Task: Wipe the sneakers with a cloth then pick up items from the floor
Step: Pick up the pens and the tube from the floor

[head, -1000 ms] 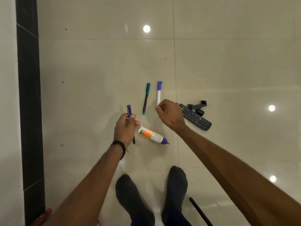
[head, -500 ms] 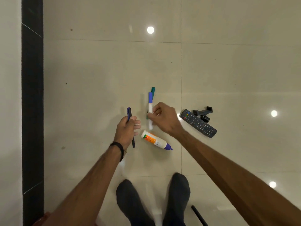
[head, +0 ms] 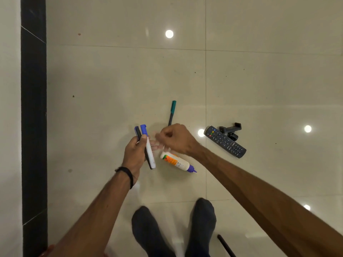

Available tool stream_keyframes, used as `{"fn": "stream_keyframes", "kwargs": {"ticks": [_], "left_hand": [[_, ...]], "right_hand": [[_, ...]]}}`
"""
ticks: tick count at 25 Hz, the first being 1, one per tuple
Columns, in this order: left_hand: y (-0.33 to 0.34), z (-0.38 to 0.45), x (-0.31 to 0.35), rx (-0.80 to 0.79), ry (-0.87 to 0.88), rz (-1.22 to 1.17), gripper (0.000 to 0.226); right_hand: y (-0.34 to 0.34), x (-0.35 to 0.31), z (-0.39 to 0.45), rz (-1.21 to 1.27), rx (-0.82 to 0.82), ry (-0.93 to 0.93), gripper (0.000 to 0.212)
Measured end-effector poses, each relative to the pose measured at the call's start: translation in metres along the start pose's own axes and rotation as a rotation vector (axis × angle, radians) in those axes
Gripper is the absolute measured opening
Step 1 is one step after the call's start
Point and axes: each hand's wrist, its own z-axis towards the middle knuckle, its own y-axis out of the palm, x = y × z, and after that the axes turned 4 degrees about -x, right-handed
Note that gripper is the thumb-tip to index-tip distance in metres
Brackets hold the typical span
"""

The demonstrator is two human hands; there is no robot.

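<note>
Head view: pickup stage underway. Left hand [head: 134, 154] grips blue-capped marker [head: 147, 145] plus dark pen [head: 137, 133]. Right hand [head: 175, 139] blurred, curled, apparently empty, grip uncertain. Left on floor [head: 111, 80]: teal pen [head: 172, 112], glue bottle [head: 177, 162], remote [head: 225, 141], phone clamp [head: 231, 129]. No sneakers visible.

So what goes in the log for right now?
left hand: holds white blue-capped marker, dark pen | right hand: empty, blurred | floor: teal pen, glue bottle, black remote
</note>
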Motion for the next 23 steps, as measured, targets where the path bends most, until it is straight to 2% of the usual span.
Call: {"fn": "stream_keyframes", "kwargs": {"ticks": [3,5,11,14,16,19,21,23], "left_hand": [[-0.010,0.002,-0.004,-0.010,-0.024,-0.018,0.029],[-0.015,0.003,-0.008,-0.019,-0.025,-0.007,0.027],[-0.019,0.004,-0.009,-0.024,-0.046,-0.090,0.019],[-0.015,-0.003,-0.005,-0.002,-0.057,-0.130,0.030],[-0.008,-0.013,-0.001,-0.018,-0.048,-0.141,0.039],[0.005,-0.030,0.004,-0.113,-0.041,-0.094,0.042],[0.010,-0.043,0.001,-0.069,-0.054,-0.075,0.036],[0.011,-0.053,-0.003,0.007,-0.075,-0.084,0.030]], "right_hand": [[-0.001,0.026,0.041,-0.114,0.318,0.171,0.038],[0.003,0.037,0.063,-0.206,0.355,0.276,0.044],[0.005,0.040,0.081,-0.227,0.312,0.282,0.027],[0.006,0.022,0.047,-0.031,0.276,0.165,0.019],[0.016,0.005,0.009,0.017,0.184,0.031,0.016],[0.041,-0.013,-0.039,-0.107,0.061,-0.111,0.012],[0.052,-0.015,-0.059,-0.183,0.012,-0.148,0.010],[0.055,-0.012,-0.069,-0.151,-0.036,-0.136,0.012]]}}
